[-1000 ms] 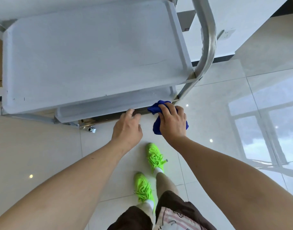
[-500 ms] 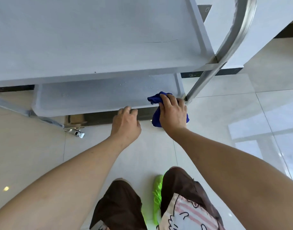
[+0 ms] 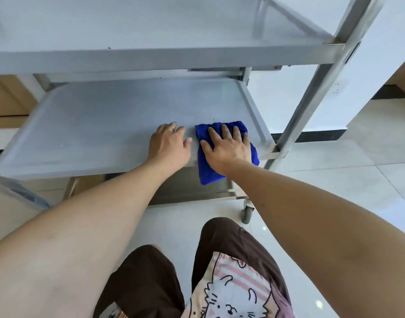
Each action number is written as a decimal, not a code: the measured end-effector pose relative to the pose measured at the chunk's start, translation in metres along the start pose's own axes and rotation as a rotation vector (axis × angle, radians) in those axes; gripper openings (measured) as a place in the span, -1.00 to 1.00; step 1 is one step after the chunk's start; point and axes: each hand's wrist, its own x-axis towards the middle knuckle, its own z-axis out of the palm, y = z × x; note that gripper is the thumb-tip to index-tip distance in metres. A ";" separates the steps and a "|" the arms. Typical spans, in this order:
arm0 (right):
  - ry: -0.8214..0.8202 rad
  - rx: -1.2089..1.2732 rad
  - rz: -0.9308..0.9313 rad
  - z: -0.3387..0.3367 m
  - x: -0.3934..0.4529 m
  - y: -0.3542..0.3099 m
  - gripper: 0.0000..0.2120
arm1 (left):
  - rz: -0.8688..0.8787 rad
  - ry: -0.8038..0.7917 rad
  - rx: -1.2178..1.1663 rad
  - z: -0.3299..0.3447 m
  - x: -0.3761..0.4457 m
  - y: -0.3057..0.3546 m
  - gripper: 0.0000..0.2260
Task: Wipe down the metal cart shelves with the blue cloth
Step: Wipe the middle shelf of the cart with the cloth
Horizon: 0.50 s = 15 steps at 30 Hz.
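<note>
The blue cloth point(image 3: 222, 154) lies on the middle shelf point(image 3: 100, 129) of the metal cart point(image 3: 311, 92), near the shelf's right front corner, and its lower part hangs down over the front edge. The right hand point(image 3: 226, 145) lies flat on top of the cloth with its fingers straight and spread apart, pressing the cloth onto the shelf. The left hand point(image 3: 169, 145) rests on the same shelf just beside the cloth, on its left side, with the fingers loose and holding nothing. A few tiny water drops point(image 3: 212, 117) sit on the shelf just past the fingertips of both hands. Above the hands is the top shelf point(image 3: 151, 31), wide and grey, and it hides the back part of the middle shelf. To the right of the right hand a shiny metal leg point(image 3: 311, 95) of the cart goes up at a slant. Below the hands is the bottom shelf point(image 3: 190, 189), and a small grey wheel point(image 3: 247, 212) stands on the pale tiled floor point(image 3: 334, 180) under the right arm. Closest to the camera are the person's knees in brown shorts point(image 3: 142, 281) and a shirt with a cartoon cat point(image 3: 233, 292).
</note>
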 end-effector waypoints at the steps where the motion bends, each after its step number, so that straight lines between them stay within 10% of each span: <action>1: 0.015 -0.002 0.007 0.003 0.005 0.001 -0.34 | 0.019 0.008 -0.014 0.006 0.005 0.000 -0.57; 15: -0.027 -0.011 0.163 -0.006 0.078 0.009 -0.34 | 0.183 0.107 0.009 0.033 0.010 0.004 -0.72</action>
